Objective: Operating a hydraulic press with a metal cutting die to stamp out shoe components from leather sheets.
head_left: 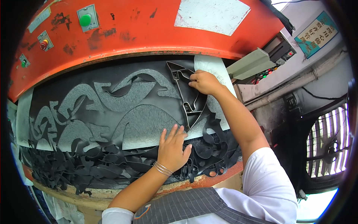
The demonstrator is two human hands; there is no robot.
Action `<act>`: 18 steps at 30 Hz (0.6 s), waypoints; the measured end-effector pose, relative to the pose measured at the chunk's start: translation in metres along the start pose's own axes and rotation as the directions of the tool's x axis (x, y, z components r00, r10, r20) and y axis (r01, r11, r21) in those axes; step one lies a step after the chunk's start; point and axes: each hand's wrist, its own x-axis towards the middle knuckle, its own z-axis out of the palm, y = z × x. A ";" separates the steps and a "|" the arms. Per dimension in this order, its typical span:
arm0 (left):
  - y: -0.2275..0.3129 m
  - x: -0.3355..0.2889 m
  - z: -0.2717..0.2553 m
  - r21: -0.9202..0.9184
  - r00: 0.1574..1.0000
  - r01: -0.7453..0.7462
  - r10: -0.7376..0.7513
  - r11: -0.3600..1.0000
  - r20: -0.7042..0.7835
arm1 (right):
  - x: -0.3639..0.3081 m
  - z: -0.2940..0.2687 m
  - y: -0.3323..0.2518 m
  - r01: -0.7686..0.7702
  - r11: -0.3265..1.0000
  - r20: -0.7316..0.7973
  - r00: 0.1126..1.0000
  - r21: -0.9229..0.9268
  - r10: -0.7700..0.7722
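Note:
A metal cutting die (pixel 179 86) with a long curved outline and thin upright walls stands on a black sheet (pixel 153 100), toward its right end. The fingers of my right hand (pixel 206 81) are closed on the die's far right edge. My left hand (pixel 173 148) is open, fingers spread, at the sheet's near edge just left of the die's near tip. Curved holes in the sheet show the pale grey cutting board (pixel 147 127) beneath.
Tangled black offcuts (pixel 93 170) lie along the near edge. An orange press head (pixel 138 28) spans the far side, bearing a green button (pixel 85 20) and a red knob (pixel 44 44). A control box (pixel 278 50) and a fan (pixel 330 145) are at right.

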 end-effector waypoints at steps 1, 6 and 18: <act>0.001 0.000 0.001 0.001 1.000 0.000 0.000 1.000 -0.006 | -0.001 0.001 0.000 -0.016 1.000 -0.001 1.000 -0.018 0.016; 0.001 0.002 -0.002 -0.015 1.000 -0.022 0.022 1.000 0.019 | -0.034 0.021 0.011 -0.025 0.933 -0.206 0.973 0.359 0.105; 0.006 0.002 -0.002 -0.012 0.989 -0.054 0.055 0.998 0.138 | -0.099 0.036 -0.002 0.071 0.896 -0.262 0.964 0.439 0.052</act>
